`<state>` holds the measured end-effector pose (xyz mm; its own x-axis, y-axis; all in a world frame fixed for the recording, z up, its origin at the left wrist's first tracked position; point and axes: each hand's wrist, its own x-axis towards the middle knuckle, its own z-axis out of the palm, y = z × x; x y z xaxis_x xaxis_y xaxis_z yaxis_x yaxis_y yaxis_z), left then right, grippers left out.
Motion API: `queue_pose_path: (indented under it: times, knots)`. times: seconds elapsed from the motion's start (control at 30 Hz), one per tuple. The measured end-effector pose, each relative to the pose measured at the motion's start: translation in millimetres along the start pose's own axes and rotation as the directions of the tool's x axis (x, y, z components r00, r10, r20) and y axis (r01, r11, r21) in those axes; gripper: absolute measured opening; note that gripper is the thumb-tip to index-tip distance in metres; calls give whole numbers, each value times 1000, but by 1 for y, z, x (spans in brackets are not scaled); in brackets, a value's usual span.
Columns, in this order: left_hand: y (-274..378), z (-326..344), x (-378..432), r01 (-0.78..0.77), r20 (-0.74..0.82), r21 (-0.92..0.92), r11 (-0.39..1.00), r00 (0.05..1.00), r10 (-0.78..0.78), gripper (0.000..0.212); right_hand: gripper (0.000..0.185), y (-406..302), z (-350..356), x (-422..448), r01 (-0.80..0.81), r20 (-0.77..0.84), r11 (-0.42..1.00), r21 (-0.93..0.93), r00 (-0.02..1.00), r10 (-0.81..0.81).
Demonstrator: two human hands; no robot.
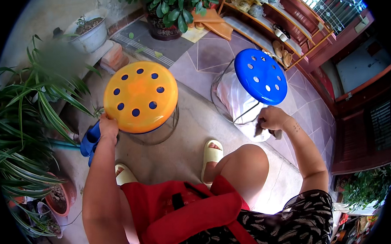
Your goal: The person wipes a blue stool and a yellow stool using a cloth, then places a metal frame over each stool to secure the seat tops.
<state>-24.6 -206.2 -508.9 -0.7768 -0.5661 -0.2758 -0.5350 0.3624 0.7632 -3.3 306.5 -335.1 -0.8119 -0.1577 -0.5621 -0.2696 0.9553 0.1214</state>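
A round yellow plastic stool seat (140,96) with several holes stands before me on the left, blue showing through its holes and under its rim. My left hand (109,126) grips the near left edge of that seat. A stool with a blue holed seat (260,76) and thin metal legs stands to the right, seen tilted. Just below its near edge, my right hand (272,118) is closed on a crumpled dark cloth (276,134). Whether this hand also touches the blue stool, I cannot tell. A whitish plastic bag (235,95) lies among the blue stool's legs.
Blue slippers (92,139) and a spider plant (28,113) are at the left. A potted bush (163,22), bricks (114,57) and a white basin (92,35) stand farther back. A wooden shoe rack (260,27) lines the back right. A low floor ledge (197,92) runs between the stools.
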Motion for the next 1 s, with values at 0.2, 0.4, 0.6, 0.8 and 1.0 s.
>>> queue_pose_path:
  times: [0.2,0.4,0.6,0.8,1.0]
  knots:
    - [19,-5,-16,37,43,-206,978,999,-29,41,41,-81,-29,58,339,-250,820,461,936,-247]
    - [52,-21,-38,199,130,-387,900,978,-160,39,46,-170,-28,170,229,-153,428,874,967,-205]
    - [34,-22,-20,260,158,-423,868,965,-211,35,39,-185,-18,213,147,-109,198,969,976,-190]
    - [20,-7,5,300,101,-514,804,952,-290,11,31,-179,-14,210,146,-118,180,973,980,-162]
    - [32,-11,-2,391,183,-582,713,917,-354,11,24,-170,-19,201,110,-92,100,989,982,-165]
